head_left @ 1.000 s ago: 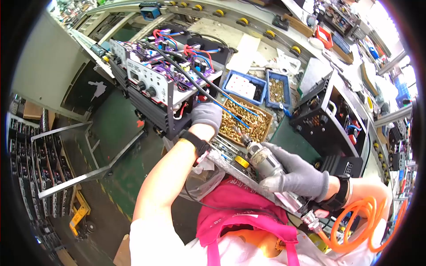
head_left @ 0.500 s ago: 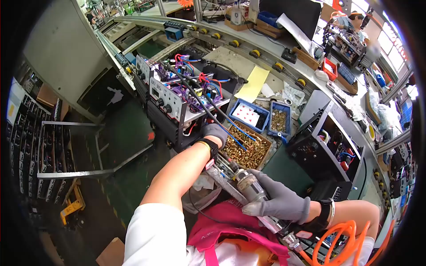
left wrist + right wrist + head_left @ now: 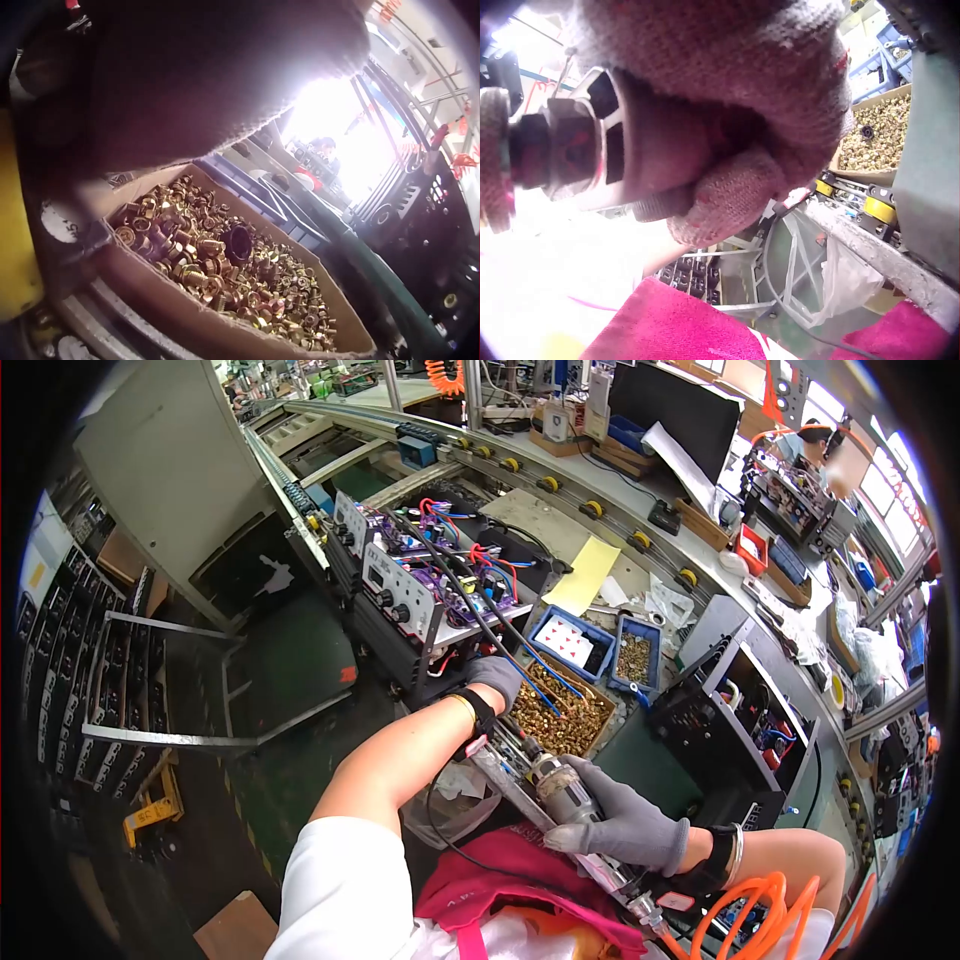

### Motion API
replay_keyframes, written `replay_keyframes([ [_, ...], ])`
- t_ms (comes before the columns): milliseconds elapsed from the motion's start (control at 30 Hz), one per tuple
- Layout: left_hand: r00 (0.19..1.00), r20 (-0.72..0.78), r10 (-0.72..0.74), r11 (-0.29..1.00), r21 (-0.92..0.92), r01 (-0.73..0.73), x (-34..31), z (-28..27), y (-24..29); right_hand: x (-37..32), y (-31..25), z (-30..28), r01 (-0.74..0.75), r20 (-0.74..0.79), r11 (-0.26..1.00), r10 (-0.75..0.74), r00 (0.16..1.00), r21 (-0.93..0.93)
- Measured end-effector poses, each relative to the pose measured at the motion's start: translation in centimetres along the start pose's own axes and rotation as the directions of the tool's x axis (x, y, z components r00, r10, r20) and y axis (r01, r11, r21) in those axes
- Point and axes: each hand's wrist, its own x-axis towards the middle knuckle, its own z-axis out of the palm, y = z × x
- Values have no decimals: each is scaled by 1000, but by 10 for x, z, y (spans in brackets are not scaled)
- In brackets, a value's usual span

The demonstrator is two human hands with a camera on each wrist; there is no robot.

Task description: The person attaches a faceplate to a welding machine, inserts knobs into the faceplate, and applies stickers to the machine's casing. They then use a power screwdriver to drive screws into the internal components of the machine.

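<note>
My gloved right hand [image 3: 630, 822] grips a pneumatic screwdriver [image 3: 565, 792], its fingers wrapped round the body in the right wrist view. An orange coiled air hose [image 3: 775, 905] trails from the tool's rear end. The tool's front end points toward a cardboard box [image 3: 180, 300] full of brass-coloured screws [image 3: 560, 710]. At the left side of that box is my gloved left hand [image 3: 495, 678], beside the lower corner of an opened electronic unit [image 3: 400, 590]. Its fingertips are hidden in the head view, and the dark glove [image 3: 225, 67] fills the upper left wrist view; I cannot tell whether it holds anything.
Blue bins, one with a card [image 3: 563, 640] and one with small screws [image 3: 633, 658], stand behind the box. A second black unit [image 3: 735, 705] lies on the right. Black cables hang over the first unit. A roller conveyor [image 3: 550, 484] runs behind.
The head view has tilted up, showing more of the workshop. My left hand has shifted closer to the screw box. My right hand still holds the screwdriver, slightly lower left relative to the box.
</note>
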Motion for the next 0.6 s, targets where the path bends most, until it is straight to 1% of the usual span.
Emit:
replay_keyframes([
  [67,997,-20,-78,996,-52,77,-8,-12,2,1,1,1,5,-7,1000,-5,1000,4],
  [200,1000,-8,-29,998,48,30,-9,-15,0,2,4,1,18,-21,1000,-18,1000,16],
  [233,1000,0,0,999,51,0,-9,-17,-3,2,3,1,19,-20,1000,-19,1000,22],
  [333,999,27,-28,1000,-2,28,-15,-26,-7,1,0,0,27,-26,1000,-27,999,3],
  [367,1000,21,-12,999,-33,13,-12,-23,-11,1,-1,0,35,-24,999,-35,999,0],
  [467,994,-101,-46,964,-266,17,-28,-32,-15,1,-1,-2,62,-12,998,-62,998,-10],
  [500,983,-179,-27,897,-439,-56,-43,-32,-21,0,-2,-2,72,-6,997,-72,997,-8],
  [533,997,-24,-72,603,-797,25,-69,-51,-21,-1,-4,-2,81,-1,997,-81,997,-5],
  [567,1000,9,-17,147,-989,12,-93,-53,-20,-2,-8,-2,65,14,997,-65,998,49],
  [600,998,29,52,-106,-994,34,-112,-54,-22,-4,-13,-2,77,10,996,-78,997,37],
])
